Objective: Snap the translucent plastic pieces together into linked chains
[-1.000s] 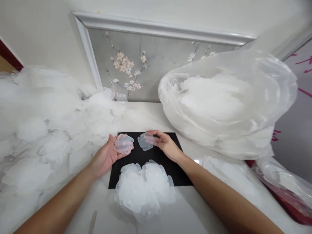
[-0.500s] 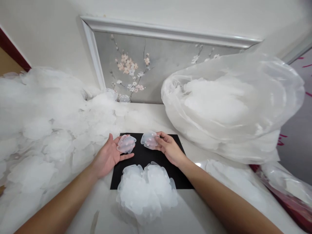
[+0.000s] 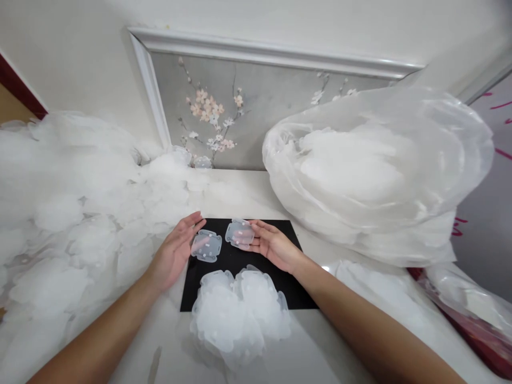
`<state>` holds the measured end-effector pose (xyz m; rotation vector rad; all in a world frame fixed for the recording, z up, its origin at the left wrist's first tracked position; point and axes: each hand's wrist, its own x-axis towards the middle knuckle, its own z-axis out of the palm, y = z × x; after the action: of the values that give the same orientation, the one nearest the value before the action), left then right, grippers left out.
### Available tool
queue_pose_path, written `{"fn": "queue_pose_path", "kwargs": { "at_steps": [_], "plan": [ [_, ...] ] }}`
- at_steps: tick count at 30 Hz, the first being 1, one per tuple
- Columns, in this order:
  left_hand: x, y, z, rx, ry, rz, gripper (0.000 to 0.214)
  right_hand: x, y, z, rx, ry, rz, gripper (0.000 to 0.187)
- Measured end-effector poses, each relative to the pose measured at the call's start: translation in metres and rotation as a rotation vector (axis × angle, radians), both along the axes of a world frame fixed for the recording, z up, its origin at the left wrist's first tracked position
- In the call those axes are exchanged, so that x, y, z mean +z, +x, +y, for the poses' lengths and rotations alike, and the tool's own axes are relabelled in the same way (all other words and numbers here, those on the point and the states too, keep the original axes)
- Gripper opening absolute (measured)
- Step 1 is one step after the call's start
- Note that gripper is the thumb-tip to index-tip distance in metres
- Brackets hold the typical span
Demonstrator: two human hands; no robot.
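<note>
Over a black mat (image 3: 244, 261) on the white table, each of my hands carries a small translucent plastic piece with white dots. My left hand (image 3: 176, 250) is palm up with fingers stretched, and one piece (image 3: 206, 246) rests on its fingertips. My right hand (image 3: 272, 244) lies with fingers extended under the second piece (image 3: 240, 233), its thumb against the edge. The two pieces sit side by side, close but apart. A fluffy cluster of the same pieces (image 3: 240, 312) lies on the mat's near edge, below both hands.
A big heap of white translucent pieces (image 3: 76, 213) covers the table's left side. A large clear plastic bag (image 3: 372, 170) full of the same pieces stands at the right. A framed blossom picture (image 3: 240, 106) leans on the wall behind. Red packaging (image 3: 472, 330) lies at the far right.
Both hands have flattened out. The left piece slid from the palm to the fingertips, and the right hand went from a pinch to an extended hold beneath its piece.
</note>
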<state>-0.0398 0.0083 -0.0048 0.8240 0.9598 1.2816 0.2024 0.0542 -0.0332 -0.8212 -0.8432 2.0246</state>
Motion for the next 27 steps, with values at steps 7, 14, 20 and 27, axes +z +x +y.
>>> {"fn": "queue_pose_path", "kwargs": {
  "at_steps": [7, 14, 20, 27],
  "plan": [
    [-0.001, 0.001, 0.0, 0.003, -0.008, -0.101, 0.032, 0.019, -0.008, -0.001, 0.024, 0.175, -0.206, 0.036],
    [0.006, -0.003, -0.002, -0.016, 0.153, 0.058, 0.039, 0.038, -0.052, 0.0, 0.079, 0.375, -0.337, 0.043],
    [0.014, -0.052, 0.008, 0.29, 0.373, 1.006, 0.02, 0.07, -0.021, -0.038, 0.497, 0.387, -0.389, 0.029],
    [0.004, -0.063, 0.01, 0.116, 0.295, 1.095, 0.017, 0.08, -0.022, -0.033, 0.526, 1.074, -0.905, 0.01]
  ]
}}
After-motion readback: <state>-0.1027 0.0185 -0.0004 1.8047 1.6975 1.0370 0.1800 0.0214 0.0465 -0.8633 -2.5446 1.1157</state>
